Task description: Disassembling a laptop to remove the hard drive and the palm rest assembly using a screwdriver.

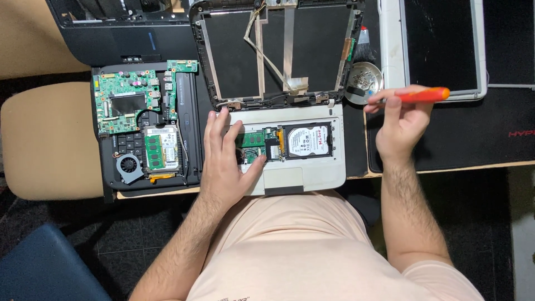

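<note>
**Left hand steadying an opened laptop, right hand holding a screwdriver**

The left hand [223, 161] is lying flat on the white laptop base [290, 178] at the near edge of the tabletop [356, 167], fingers spread and pressing down, not pinching anything. Just right of that grip, the open bay is showing a green memory board [251, 139] and, beyond it, a silver hard drive [309, 140]. The base is looking stiff and fairly light; the exposed boards are looking fragile, so the plastic edges and the palm rest seem the safer places to take hold.

The right hand [398, 125] is hovering well to the right of the base, its grip pressed together around an orange screwdriver [423, 95], thumb and fingers pinching the handle. The tool is looking light and rigid, and its tip is hidden.

Just beyond that grip a small metal dish [363, 78] is holding tiny parts. Far left of the left hand, a second stripped laptop [145, 128] is lying with its green board and fan bare. Farther back, a bare screen lid [278, 50] with loose ribbon cables is resting.
</note>
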